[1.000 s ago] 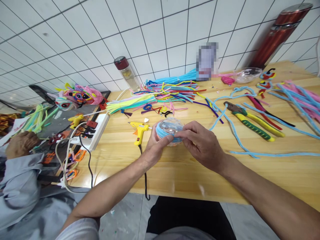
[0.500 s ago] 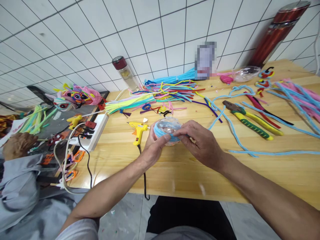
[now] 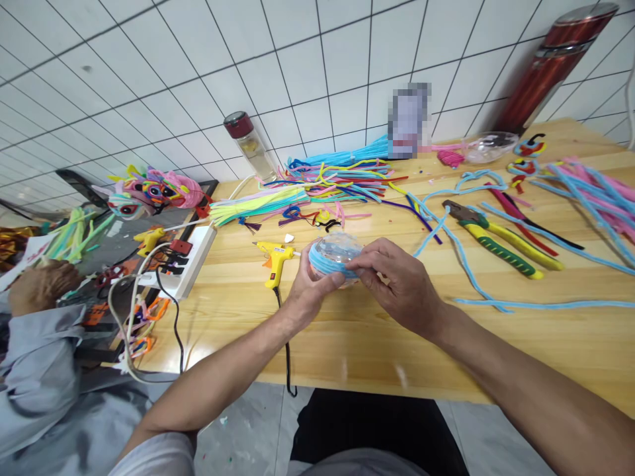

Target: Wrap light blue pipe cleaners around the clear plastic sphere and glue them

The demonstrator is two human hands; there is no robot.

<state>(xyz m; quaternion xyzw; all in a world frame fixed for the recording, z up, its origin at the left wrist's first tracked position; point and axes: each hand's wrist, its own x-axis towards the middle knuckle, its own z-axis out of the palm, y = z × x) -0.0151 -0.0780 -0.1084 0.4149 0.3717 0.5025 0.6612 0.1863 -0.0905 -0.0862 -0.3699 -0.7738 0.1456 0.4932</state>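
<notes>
A clear plastic ball (image 3: 335, 251) wrapped in light blue pipe cleaner sits between both my hands above the wooden table (image 3: 347, 330). My left hand (image 3: 310, 291) cups the ball from the left and below, thumb pressed on the blue wrap. From the right, my right hand (image 3: 401, 284) pinches the blue pipe cleaner against the ball with thumb and fingers. A yellow glue gun (image 3: 275, 259) lies just left of my left hand.
Yellow-handled pliers (image 3: 496, 241) and loose blue pipe cleaners (image 3: 466, 264) lie to the right. Piles of coloured pipe cleaners (image 3: 327, 182), a bottle (image 3: 248, 142) and a clear bowl (image 3: 489, 145) stand farther back. A power strip (image 3: 191, 254) hangs at the table's left edge; another person's hand (image 3: 42, 287) is at far left.
The ball has turned slightly in my hands and my right fingers have shifted along the blue wrap. Both hands stay in the same spot.
</notes>
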